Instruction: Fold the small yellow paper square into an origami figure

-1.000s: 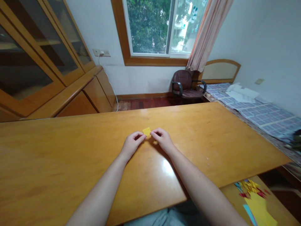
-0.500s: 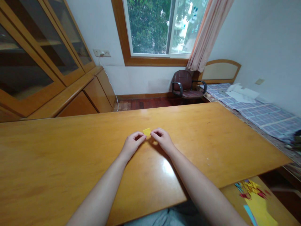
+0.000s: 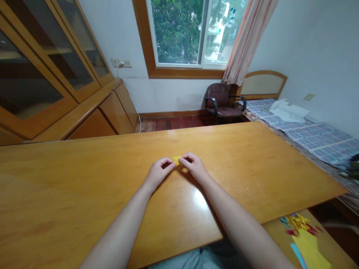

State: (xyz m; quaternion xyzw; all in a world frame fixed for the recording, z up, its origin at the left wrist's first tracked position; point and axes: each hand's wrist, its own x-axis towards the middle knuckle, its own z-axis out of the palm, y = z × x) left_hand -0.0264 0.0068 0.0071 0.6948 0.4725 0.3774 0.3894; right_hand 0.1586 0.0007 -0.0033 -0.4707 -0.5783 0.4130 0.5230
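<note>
A small piece of yellow paper (image 3: 176,159) is pinched between my two hands, just above the wooden table (image 3: 84,194). My left hand (image 3: 159,172) grips its left lower edge with thumb and forefinger. On the other side, my right hand (image 3: 195,167) has thumb and fingertips closed on the right edge. The fingers cover part of the paper, so its full folded shape is hidden.
At lower right, a lower surface holds yellow paper sheets (image 3: 311,248), a light blue strip (image 3: 298,255) and a pile of coloured folded pieces (image 3: 300,223). A chair (image 3: 220,99) stands beyond the table, a bed (image 3: 316,134) to the right, cabinets (image 3: 92,108) to the left.
The yellow paper has shifted slightly down and to the right, and less of it shows between the fingers. Both hands stay almost in place.
</note>
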